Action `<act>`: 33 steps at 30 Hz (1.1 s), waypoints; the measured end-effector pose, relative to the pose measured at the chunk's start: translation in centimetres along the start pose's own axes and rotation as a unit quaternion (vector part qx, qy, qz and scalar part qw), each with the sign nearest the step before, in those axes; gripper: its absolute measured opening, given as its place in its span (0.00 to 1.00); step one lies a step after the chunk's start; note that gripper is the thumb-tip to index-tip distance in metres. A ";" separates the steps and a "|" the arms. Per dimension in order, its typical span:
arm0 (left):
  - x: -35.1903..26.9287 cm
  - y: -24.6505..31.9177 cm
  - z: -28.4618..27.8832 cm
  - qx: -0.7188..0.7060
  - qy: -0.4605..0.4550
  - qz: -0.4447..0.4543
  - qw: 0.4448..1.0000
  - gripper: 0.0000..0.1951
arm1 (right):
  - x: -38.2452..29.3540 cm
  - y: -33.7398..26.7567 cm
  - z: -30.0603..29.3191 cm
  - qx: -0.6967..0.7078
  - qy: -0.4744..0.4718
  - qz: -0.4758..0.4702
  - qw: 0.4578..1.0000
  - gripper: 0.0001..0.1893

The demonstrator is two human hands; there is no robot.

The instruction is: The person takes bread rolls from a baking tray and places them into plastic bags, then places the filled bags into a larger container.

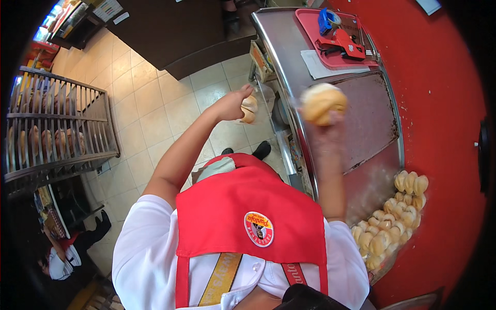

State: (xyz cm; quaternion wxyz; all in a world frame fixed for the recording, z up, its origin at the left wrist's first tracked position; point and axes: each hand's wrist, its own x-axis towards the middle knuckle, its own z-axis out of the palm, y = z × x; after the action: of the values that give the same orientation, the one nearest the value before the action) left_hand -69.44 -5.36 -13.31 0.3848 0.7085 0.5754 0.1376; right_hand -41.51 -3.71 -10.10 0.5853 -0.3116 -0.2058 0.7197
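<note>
Bread rolls [250, 109] show at the fingers of my left hand [232, 104], which is out over the tiled floor beside the counter. Part of them lies behind the hand, and a clear plastic film seems to be near them. My right hand [331, 120], blurred by motion, grips a larger golden roll or rolls [324, 104] above the counter's front edge. Below it lies a worn, flat metal tray [366, 112]. Many round bread rolls [391, 228] are piled at the counter's near right end, by the red wall.
The steel counter [279, 42] carries a pink tray [310, 23] with a red labelling gun [343, 44] and a blue tape dispenser [327, 21], beside white paper [310, 64]. A slatted rack [62, 116] with bread stands left. Another person [64, 259] is at lower left.
</note>
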 end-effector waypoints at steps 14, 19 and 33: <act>-0.8 2.4 -0.8 0.020 -0.001 0.144 0.989 0.37 | -1.3 13.0 5.7 -0.614 -0.156 -0.238 0.736 0.35; -1.6 4.2 0.2 0.087 -0.052 0.177 0.979 0.37 | -2.5 13.4 6.0 -0.565 -0.131 -0.157 0.799 0.28; -0.1 18.0 2.5 -0.092 -0.255 0.242 0.931 0.22 | -10.3 -4.2 2.9 -0.697 0.008 0.083 0.712 0.24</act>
State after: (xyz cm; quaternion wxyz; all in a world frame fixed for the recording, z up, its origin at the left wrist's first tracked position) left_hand -55.06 -7.20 -2.29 0.5372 0.7991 0.2535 0.0931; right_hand -39.26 -12.54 -3.12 0.1414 -0.6525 -0.6179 0.4153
